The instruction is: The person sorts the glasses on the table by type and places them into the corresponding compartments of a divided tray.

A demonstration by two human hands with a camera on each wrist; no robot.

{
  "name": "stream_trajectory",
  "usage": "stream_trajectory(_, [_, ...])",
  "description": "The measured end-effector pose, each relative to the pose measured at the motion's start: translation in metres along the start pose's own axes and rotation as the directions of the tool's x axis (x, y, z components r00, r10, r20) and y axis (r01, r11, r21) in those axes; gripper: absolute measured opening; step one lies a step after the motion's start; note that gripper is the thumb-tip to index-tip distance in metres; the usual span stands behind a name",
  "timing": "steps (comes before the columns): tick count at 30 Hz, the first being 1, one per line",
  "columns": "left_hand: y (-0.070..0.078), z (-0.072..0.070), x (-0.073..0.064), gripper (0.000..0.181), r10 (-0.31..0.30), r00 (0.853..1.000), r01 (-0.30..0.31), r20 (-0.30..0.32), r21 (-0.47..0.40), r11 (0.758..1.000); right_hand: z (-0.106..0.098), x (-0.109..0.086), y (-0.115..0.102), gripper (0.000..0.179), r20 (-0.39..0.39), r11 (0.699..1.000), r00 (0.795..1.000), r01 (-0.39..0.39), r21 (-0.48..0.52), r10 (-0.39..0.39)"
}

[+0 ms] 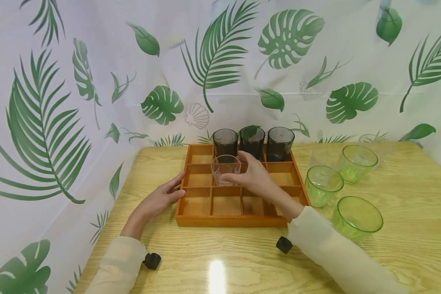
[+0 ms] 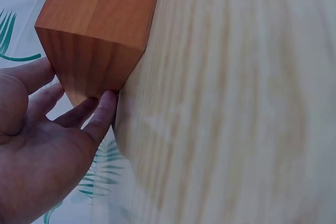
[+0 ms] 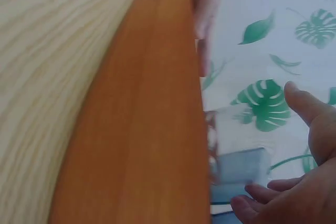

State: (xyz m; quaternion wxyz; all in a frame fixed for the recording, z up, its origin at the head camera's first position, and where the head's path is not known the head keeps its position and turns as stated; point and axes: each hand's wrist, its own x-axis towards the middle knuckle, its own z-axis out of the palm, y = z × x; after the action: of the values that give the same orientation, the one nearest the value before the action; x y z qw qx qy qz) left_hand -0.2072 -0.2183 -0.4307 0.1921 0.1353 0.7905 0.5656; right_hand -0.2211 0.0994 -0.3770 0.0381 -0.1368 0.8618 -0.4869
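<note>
A wooden divided tray [image 1: 230,221] lies on the table. My left hand [image 1: 161,199] rests with extended fingers against its left side; in the left wrist view these fingers [image 2: 105,109] touch the wooden wall [image 2: 86,61]. A clear glass [image 1: 225,165] stands upright in the middle row, second compartment from the left. Around its right side is my right hand [image 1: 257,175], with the thumb overlapping the glass in the head view. In the right wrist view, that hand [image 3: 304,182] shows thumb and fingers spread wide apart. Three dark grey glasses [image 1: 226,141] stand in the back row.
Right of the tray stand three green glasses [image 1: 357,220], close to its right wall. Behind them are clear glasses [image 1: 321,157], faint against the leaf-printed backdrop [image 1: 220,102]. The wooden table [image 1: 220,253] extends in front of the tray.
</note>
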Motion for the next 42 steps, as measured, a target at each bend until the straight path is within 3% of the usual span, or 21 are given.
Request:
stream_trajectory(5, [0.000,0.000,0.000,0.069,0.000,1.000,0.000,-0.002,0.002,1.000,-0.024,-0.015,-0.002,0.094,-0.030,1.000,1.000,0.003,0.024,-0.002])
stream_trajectory(15, [0.001,0.000,-0.001,0.068,0.007,1.000,-0.007,0.002,0.000,1.000,-0.089,-0.054,-0.001,0.085,-0.006,0.992,1.000,-0.030,0.120,0.031])
stream_trajectory(21, [0.000,-0.001,-0.001,0.068,-0.004,1.000,0.004,0.001,-0.003,1.000,-0.128,-0.077,0.014,0.080,-0.039,0.997,0.999,-0.034,0.073,0.037])
stream_trajectory(28, [0.000,-0.001,-0.001,0.069,0.010,1.000,-0.011,0.007,0.017,1.000,-0.170,-0.101,0.042,0.082,-0.093,0.994,0.991,-0.103,-0.026,0.100])
stream_trajectory(35, [0.000,-0.001,-0.001,0.070,0.004,1.000,-0.004,0.009,0.010,1.000,-0.192,-0.115,0.069,0.080,-0.162,0.987,0.980,-0.132,-0.091,0.116])
stream_trajectory(42, [-0.001,-0.001,0.000,0.070,0.001,1.000,-0.001,0.002,0.010,1.000,-0.198,-0.118,0.092,0.083,-0.143,0.986,0.982,-0.136,-0.094,0.122])
